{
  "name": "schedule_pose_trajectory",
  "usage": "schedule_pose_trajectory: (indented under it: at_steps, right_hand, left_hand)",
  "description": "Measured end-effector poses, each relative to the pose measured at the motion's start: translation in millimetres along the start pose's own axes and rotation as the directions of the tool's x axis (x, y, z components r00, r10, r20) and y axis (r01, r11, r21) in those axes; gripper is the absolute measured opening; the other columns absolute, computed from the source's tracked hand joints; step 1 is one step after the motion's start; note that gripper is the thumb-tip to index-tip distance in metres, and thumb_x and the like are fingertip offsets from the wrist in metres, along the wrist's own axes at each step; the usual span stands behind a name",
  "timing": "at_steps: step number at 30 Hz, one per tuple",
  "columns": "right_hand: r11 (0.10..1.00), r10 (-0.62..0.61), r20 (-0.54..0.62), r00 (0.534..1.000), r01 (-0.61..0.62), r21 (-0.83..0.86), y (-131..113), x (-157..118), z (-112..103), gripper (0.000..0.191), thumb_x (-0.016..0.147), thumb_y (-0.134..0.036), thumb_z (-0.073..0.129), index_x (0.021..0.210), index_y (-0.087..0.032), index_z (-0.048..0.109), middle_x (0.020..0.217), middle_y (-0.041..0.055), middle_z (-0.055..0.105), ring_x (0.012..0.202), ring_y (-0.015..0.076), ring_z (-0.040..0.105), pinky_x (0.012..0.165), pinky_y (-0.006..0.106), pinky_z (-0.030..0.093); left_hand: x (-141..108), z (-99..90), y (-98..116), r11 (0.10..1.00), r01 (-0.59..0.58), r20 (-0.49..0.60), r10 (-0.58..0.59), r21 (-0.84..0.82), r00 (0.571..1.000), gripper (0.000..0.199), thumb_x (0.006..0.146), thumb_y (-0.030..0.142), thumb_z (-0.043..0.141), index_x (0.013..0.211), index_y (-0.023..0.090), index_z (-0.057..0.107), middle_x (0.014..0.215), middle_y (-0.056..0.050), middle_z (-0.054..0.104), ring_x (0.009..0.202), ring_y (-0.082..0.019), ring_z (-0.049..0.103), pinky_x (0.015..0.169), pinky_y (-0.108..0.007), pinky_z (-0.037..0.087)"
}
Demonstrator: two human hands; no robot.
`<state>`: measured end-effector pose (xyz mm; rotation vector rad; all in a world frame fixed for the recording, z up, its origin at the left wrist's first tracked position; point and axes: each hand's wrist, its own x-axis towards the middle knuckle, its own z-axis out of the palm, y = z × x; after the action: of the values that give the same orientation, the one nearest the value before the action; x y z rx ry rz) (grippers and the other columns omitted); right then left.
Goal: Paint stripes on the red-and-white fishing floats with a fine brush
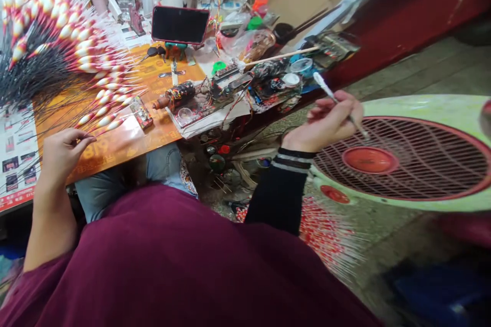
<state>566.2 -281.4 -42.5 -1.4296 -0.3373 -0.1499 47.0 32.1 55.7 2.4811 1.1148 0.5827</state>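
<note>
At the table's left front, my left hand [66,156] is closed in a pinch on the thin dark stem of a fishing float [111,125]. The float has a white and yellowish body with red ends and points right, beside a paint-stained block [141,112]. Out over the floor fan, my right hand [335,115] closes its fingers on a slim paintbrush-like stick [322,85]. Its upper end is white, and the lower end slants down past the fingers. Many similar floats [61,18] fan out across the table's left side, with dark stems bunched together.
A paint-spattered small motor rig [182,92] lies along the table's right edge, near paint cups [301,65]. A phone [180,25] stands behind it. To the right is a green fan with a red grille [370,159]; red-white sticks [326,237] lie below.
</note>
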Motion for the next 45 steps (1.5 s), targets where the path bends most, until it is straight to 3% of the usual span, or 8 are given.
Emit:
schedule_pose_trajectory:
  at_steps: [2, 5, 8, 11, 13, 15, 21, 45]
  right_hand:
    - [0.968, -0.231, -0.246, 0.941, 0.247, 0.036, -9.3, -38.0, 19.4, 0.025, 0.103, -0.063, 0.054, 0.1, -0.044, 0.071, 0.086, 0.0005, 0.075, 0.078, 0.0212, 0.075, 0.063, 0.037, 0.064]
    - [0.944, -0.319, -0.272, 0.908, 0.33, -0.007, -27.6, -105.7, 56.7, 0.033, 0.103, -0.064, 0.054, 0.104, -0.04, 0.077, 0.079, 0.0013, 0.072, 0.067, 0.0205, 0.071, 0.068, 0.041, 0.065]
    - [0.923, -0.379, 0.109, 0.919, 0.384, -0.023, -37.2, -168.2, 87.1, 0.034, 0.105, -0.057, 0.052, 0.106, -0.037, 0.079, 0.086, 0.0029, 0.077, 0.074, 0.0217, 0.075, 0.071, 0.043, 0.068]
    - [0.865, -0.48, 0.446, 0.756, 0.494, 0.093, -30.2, -213.3, 111.6, 0.036, 0.105, -0.052, 0.051, 0.108, -0.033, 0.081, 0.09, 0.006, 0.081, 0.08, 0.0233, 0.078, 0.075, 0.044, 0.069]
    - [0.829, -0.528, 0.558, 0.64, 0.531, 0.175, -19.7, -233.7, 128.2, 0.035, 0.106, -0.047, 0.05, 0.113, -0.031, 0.08, 0.094, 0.0066, 0.083, 0.086, 0.0238, 0.08, 0.08, 0.045, 0.07]
    - [0.814, -0.557, 0.587, 0.587, 0.525, 0.247, -8.9, -247.7, 144.4, 0.032, 0.106, -0.04, 0.051, 0.121, -0.03, 0.079, 0.1, 0.0067, 0.084, 0.092, 0.0233, 0.081, 0.085, 0.045, 0.07]
    - [0.84, -0.531, 0.572, 0.626, 0.476, 0.259, 8.8, -265.3, 171.6, 0.032, 0.107, -0.036, 0.053, 0.128, -0.03, 0.077, 0.109, 0.0078, 0.085, 0.101, 0.0228, 0.081, 0.096, 0.045, 0.069]
    - [0.857, -0.462, 0.643, 0.611, 0.495, 0.145, 1.3, -269.8, 171.3, 0.041, 0.109, -0.041, 0.048, 0.135, -0.03, 0.077, 0.118, 0.0095, 0.083, 0.112, 0.0264, 0.08, 0.105, 0.046, 0.066]
  left_hand:
    - [2.4, 1.1, 0.4, 1.0, -0.002, 0.02, 0.002, 0.002, 1.0, 0.017, 0.089, 0.034, 0.077, 0.085, 0.018, 0.078, 0.08, -0.002, 0.076, 0.07, -0.015, 0.06, 0.067, -0.028, 0.041]
    - [7.8, 4.2, 2.8, 1.0, -0.001, 0.048, 0.001, 0.015, 0.999, 0.014, 0.09, 0.032, 0.078, 0.087, 0.019, 0.079, 0.079, 0.001, 0.074, 0.069, -0.016, 0.059, 0.068, -0.029, 0.04]
    - [13.7, 7.9, 6.6, 1.0, 0.004, 0.07, -0.006, 0.028, 0.998, 0.012, 0.089, 0.031, 0.079, 0.088, 0.019, 0.081, 0.081, 0.001, 0.075, 0.068, -0.015, 0.058, 0.068, -0.029, 0.041]
    - [18.8, 12.4, 10.1, 0.999, -0.014, 0.081, 0.01, 0.051, 0.997, 0.011, 0.09, 0.03, 0.078, 0.087, 0.02, 0.081, 0.083, -0.001, 0.077, 0.069, -0.016, 0.06, 0.068, -0.03, 0.04]
    - [21.4, 16.0, 11.6, 0.996, -0.02, 0.078, 0.014, 0.082, 0.997, 0.01, 0.09, 0.03, 0.078, 0.085, 0.021, 0.08, 0.083, -0.002, 0.077, 0.07, -0.017, 0.061, 0.067, -0.031, 0.04]
    - [23.5, 20.0, 12.4, 0.994, -0.024, 0.069, 0.017, 0.103, 0.997, 0.011, 0.089, 0.031, 0.08, 0.082, 0.023, 0.078, 0.082, -0.002, 0.076, 0.071, -0.018, 0.062, 0.068, -0.031, 0.04]
    - [29.2, 29.1, 14.1, 0.99, -0.03, 0.078, 0.02, 0.135, 0.997, 0.013, 0.089, 0.031, 0.077, 0.08, 0.023, 0.074, 0.082, -0.004, 0.075, 0.076, -0.02, 0.064, 0.072, -0.032, 0.041]
    - [27.1, 31.9, 13.9, 0.997, 0.038, 0.086, -0.043, 0.063, 0.995, 0.013, 0.087, 0.029, 0.078, 0.077, 0.022, 0.075, 0.077, -0.002, 0.073, 0.071, -0.018, 0.061, 0.069, -0.031, 0.043]
